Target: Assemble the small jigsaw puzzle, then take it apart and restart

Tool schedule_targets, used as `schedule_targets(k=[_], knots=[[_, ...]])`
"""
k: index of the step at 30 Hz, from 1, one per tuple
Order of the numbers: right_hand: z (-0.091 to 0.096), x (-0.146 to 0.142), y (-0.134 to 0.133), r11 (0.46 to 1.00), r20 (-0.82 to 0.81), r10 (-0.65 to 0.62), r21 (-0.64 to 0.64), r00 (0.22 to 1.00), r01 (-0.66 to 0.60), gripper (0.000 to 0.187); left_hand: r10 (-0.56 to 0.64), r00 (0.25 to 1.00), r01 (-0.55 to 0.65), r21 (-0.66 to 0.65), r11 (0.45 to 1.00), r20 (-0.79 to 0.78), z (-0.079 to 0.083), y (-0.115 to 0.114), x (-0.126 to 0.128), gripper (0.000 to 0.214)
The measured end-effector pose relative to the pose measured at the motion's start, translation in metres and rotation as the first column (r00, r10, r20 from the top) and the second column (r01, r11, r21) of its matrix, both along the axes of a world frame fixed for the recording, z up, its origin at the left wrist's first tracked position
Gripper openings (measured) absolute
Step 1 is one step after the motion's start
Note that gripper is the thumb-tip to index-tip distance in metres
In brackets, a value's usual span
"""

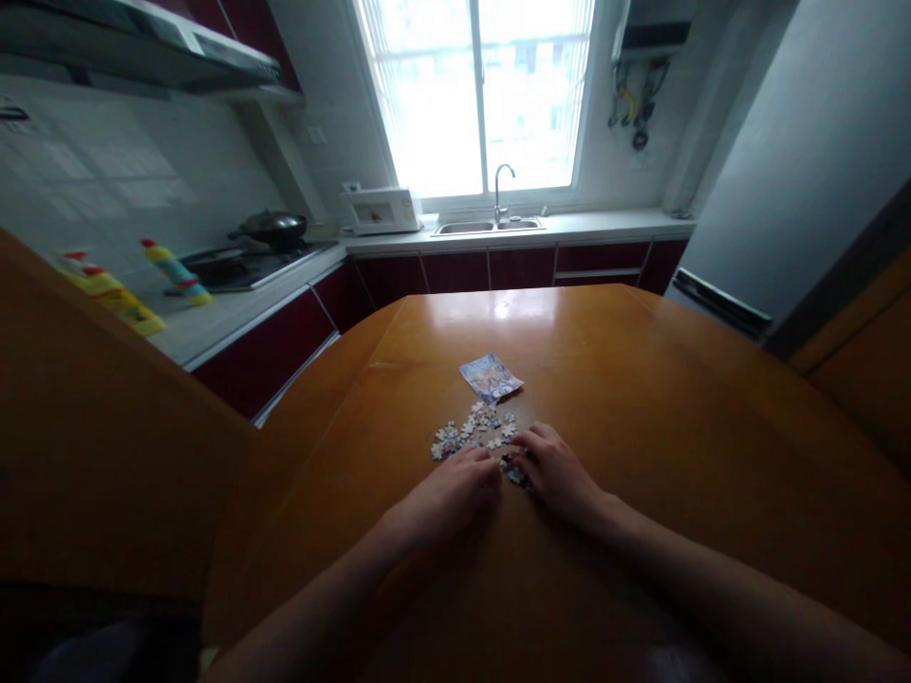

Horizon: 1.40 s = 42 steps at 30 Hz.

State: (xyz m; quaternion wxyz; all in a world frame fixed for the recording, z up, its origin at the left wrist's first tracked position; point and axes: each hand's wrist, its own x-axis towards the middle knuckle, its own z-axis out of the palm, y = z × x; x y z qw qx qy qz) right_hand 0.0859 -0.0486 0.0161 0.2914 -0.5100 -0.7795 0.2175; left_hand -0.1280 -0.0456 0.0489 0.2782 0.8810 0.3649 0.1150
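Observation:
A scatter of small jigsaw pieces (475, 429) lies on the round wooden table (641, 379) in front of me. Behind them sits a small printed picture card (491, 377). My left hand (455, 490) rests palm down at the near edge of the pieces, fingers curled onto the table. My right hand (559, 470) is beside it, its fingers bent and pinched over a few joined pieces (513, 470) that lie between the two hands. What sits under the fingertips is hidden.
A tall wooden chair back (92, 427) stands at my left. Beyond the table run a counter with a wok on a hob (270, 228), a white microwave (381, 211), a sink with a tap (498, 223) and yellow bottles (114, 296). A grey wall is at right.

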Motion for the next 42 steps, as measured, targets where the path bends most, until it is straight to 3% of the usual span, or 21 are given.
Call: schedule_targets(k=[3,5,8,13,18,24,30,34,42], knots=[[0.011,0.009,0.000,0.998,0.136,-0.059,0.001,0.989,0.060,0.014,0.168,0.982,-0.166,-0.029,0.986,0.088,-0.007,0.013,-0.004,0.012],[0.018,0.015,-0.004,0.995,0.247,-0.033,-0.084,0.968,0.055,0.012,0.260,0.957,-0.250,-0.090,0.964,0.125,-0.012,0.023,-0.008,0.008],[0.023,0.019,-0.011,0.981,0.356,0.045,-0.190,0.933,0.025,0.027,0.289,0.941,-0.271,-0.120,0.955,0.174,-0.016,0.032,-0.011,0.009],[0.017,0.015,-0.016,0.971,0.332,0.131,-0.233,0.934,-0.053,0.009,0.334,0.919,-0.321,-0.096,0.942,0.209,-0.018,0.032,-0.008,0.014],[0.009,0.014,-0.015,0.974,0.264,0.167,-0.196,0.950,-0.116,0.008,0.306,0.928,-0.297,-0.073,0.952,0.212,-0.019,0.030,-0.006,0.019],[0.002,0.013,-0.013,0.970,0.199,0.179,-0.199,0.964,-0.139,0.012,0.294,0.919,-0.231,-0.245,0.942,0.263,-0.024,0.030,-0.005,0.019],[0.008,0.010,-0.015,0.970,0.148,0.181,-0.191,0.972,-0.152,0.012,0.311,0.918,-0.251,-0.247,0.936,0.245,-0.020,0.029,-0.006,0.013],[0.012,0.011,-0.008,0.975,0.061,0.113,-0.201,0.992,-0.098,0.017,0.335,0.905,-0.273,-0.247,0.930,0.263,-0.016,0.027,-0.006,0.013],[0.025,0.011,-0.009,0.991,0.241,0.039,-0.131,0.970,-0.007,0.017,0.273,0.928,-0.250,-0.119,0.961,0.254,-0.016,0.021,-0.002,0.022]])
